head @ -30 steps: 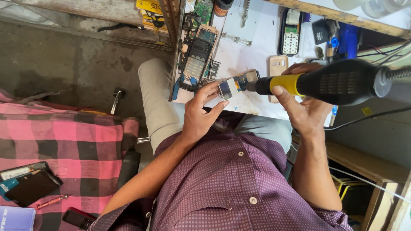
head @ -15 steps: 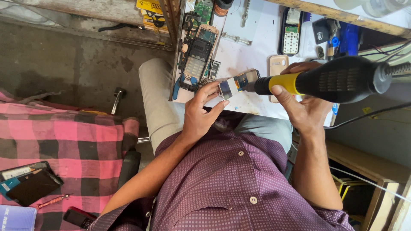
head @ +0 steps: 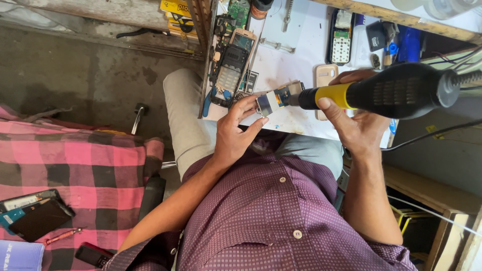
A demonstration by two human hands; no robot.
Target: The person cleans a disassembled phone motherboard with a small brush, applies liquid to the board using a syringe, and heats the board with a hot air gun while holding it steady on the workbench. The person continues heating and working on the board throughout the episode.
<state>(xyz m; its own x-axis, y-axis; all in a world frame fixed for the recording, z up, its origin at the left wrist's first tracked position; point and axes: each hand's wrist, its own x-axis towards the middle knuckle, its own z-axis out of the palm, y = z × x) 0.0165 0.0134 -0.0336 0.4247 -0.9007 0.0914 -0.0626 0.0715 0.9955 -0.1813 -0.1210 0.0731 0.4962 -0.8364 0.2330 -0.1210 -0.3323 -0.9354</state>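
Gripping a small circuit board [head: 277, 97] in left hand [head: 235, 131], over the white bench [head: 301, 45]; right hand [head: 354, 125] clenched around heat gun [head: 386, 91].
Nozzle touching board, fingertips just beside: likely burn, or overheated parts.

At the top middle of my view lies an opened phone [head: 230, 65] on the white bench [head: 301, 55]; a pink checked cloth [head: 75, 180] fills the lower left, dark handsets [head: 37, 218] on it.

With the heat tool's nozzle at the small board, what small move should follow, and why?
Probably keep the left hand steady on the small circuit board: the right hand has the hot-air tool with its nozzle right at the board's edge.
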